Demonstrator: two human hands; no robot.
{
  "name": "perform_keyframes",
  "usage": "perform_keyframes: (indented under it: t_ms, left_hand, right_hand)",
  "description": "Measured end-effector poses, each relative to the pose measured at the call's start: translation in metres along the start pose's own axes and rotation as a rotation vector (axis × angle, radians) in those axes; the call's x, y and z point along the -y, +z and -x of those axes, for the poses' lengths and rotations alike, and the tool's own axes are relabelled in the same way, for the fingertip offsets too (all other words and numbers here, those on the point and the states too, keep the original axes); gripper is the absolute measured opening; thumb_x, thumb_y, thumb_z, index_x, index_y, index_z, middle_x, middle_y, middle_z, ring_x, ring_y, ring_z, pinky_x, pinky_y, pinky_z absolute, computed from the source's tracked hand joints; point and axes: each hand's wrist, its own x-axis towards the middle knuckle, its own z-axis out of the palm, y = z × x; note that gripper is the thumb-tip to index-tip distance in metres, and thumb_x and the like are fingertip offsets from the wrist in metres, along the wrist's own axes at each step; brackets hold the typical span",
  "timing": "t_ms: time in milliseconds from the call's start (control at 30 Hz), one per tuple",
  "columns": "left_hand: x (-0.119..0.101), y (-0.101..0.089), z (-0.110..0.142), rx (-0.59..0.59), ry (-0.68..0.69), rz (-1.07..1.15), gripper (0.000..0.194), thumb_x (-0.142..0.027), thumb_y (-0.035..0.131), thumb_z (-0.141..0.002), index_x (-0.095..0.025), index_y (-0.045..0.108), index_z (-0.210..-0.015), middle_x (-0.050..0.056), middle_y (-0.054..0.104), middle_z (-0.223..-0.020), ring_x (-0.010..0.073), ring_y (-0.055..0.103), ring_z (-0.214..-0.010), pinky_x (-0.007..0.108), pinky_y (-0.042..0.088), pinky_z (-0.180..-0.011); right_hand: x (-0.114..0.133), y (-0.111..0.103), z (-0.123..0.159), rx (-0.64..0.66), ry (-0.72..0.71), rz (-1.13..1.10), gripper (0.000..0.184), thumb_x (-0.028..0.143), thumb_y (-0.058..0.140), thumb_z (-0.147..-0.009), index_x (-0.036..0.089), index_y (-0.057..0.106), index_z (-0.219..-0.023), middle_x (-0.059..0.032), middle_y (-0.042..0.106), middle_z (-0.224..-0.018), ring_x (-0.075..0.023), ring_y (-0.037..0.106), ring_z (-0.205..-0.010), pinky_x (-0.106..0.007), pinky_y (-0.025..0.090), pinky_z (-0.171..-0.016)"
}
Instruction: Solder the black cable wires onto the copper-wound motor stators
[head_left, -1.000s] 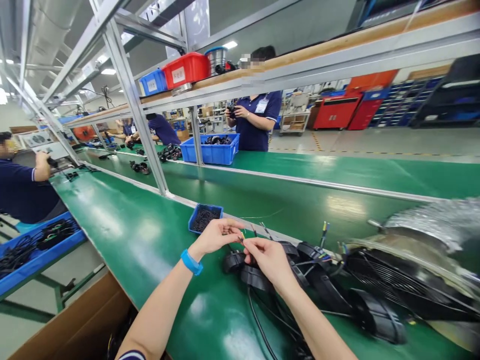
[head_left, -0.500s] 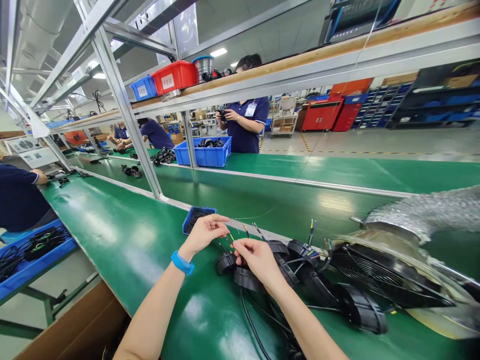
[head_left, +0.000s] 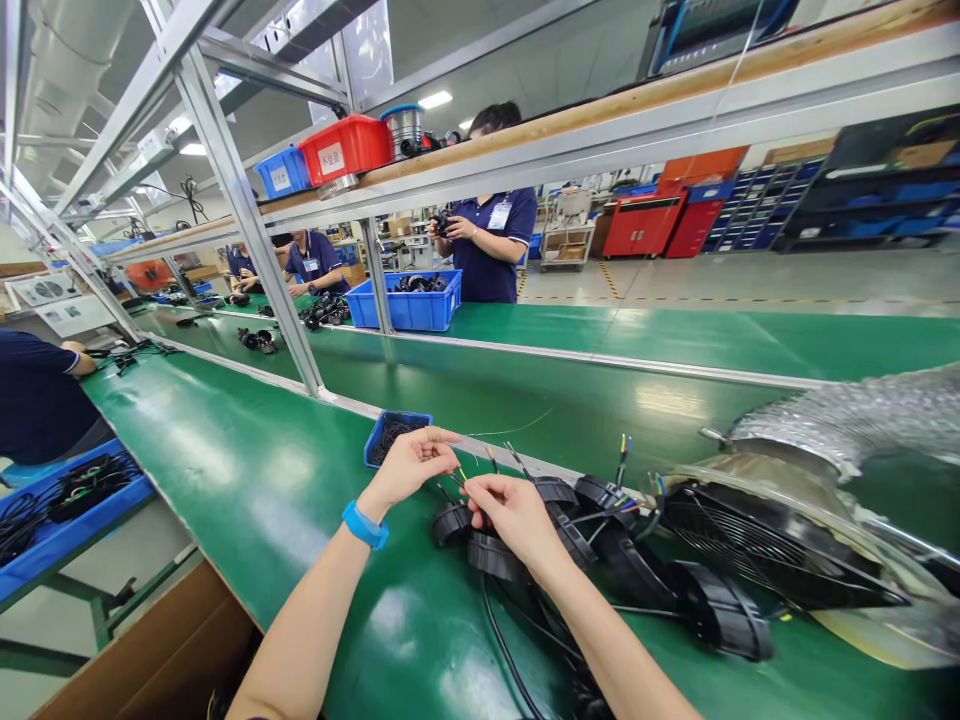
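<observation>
Wires, thin, one yellow-green, stand between the two hands, above the worktop and just beyond the nearest black housings. The right hand pinches them between thumb and fingers. The left hand has its thumb and fingertips right at their upper ends, index finger stretched out; whether it grips them, I cannot tell. A blue band circles the left wrist.

Under and beside the right hand, several black housings lie close together, some with bare-ended leads standing up. A black cable runs from them toward the near edge. Just behind the left hand sits a small blue bin of thin black pieces. At the right, a black grille lies below a foil duct.

Across the worktop, a co-worker holds a dark part behind a larger blue crate.
</observation>
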Motion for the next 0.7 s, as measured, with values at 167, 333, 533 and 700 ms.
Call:
perform_keyframes:
  t_ms: [167, 333, 533, 700]
  left_hand:
    - [-0.009, 0.0, 0.005, 0.037, -0.012, -0.156, 0.04, -0.035, 0.07, -0.082, -0.011, 0.066, -0.114, 0.002, 0.065, -0.074, 0.0128, 0.059, -0.069, 0.026, 0.048, -0.071]
    - [-0.017, 0.0, 0.009, 0.133, -0.088, -0.307, 0.038, -0.038, 0.065, -0.085, -0.014, 0.067, -0.114, 0.003, 0.068, -0.077, 0.0147, 0.062, -0.071, 0.027, 0.051, -0.072]
    - [-0.024, -0.002, 0.006, 0.14, -0.091, -0.48, 0.039, -0.05, 0.064, -0.082, -0.019, 0.073, -0.102, 0.007, 0.074, -0.094, 0.0217, 0.067, -0.086, 0.03, 0.054, -0.08]
    - [-0.026, -0.003, 0.003, 0.269, -0.086, -0.601, 0.038, -0.057, 0.062, -0.08, -0.023, 0.075, -0.09, 0.006, 0.074, -0.091, 0.023, 0.068, -0.086, 0.027, 0.055, -0.076]
  right_hand:
    - [0.004, 0.003, 0.004, 0.027, -0.004, 0.041, 0.029, 0.043, 0.066, -0.072, 0.015, 0.065, -0.063, 0.0009, 0.057, -0.054, -0.0098, 0.051, -0.042, -0.021, 0.037, -0.045]
    - [0.009, 0.008, 0.006, 0.032, 0.044, 0.087, 0.024, 0.03, 0.064, -0.076, 0.016, 0.061, -0.057, 0.0023, 0.056, -0.052, -0.0091, 0.052, -0.042, -0.02, 0.038, -0.045]
    - [0.006, 0.007, 0.002, -0.026, 0.097, 0.072, 0.022, 0.021, 0.06, -0.079, 0.016, 0.061, -0.058, 0.0035, 0.056, -0.053, -0.0076, 0.053, -0.044, -0.017, 0.041, -0.046]
    - [0.006, 0.005, 0.004, -0.017, 0.14, 0.03, 0.019, 0.017, 0.06, -0.077, 0.016, 0.064, -0.059, 0.0035, 0.058, -0.053, -0.0082, 0.057, -0.046, -0.016, 0.042, -0.048]
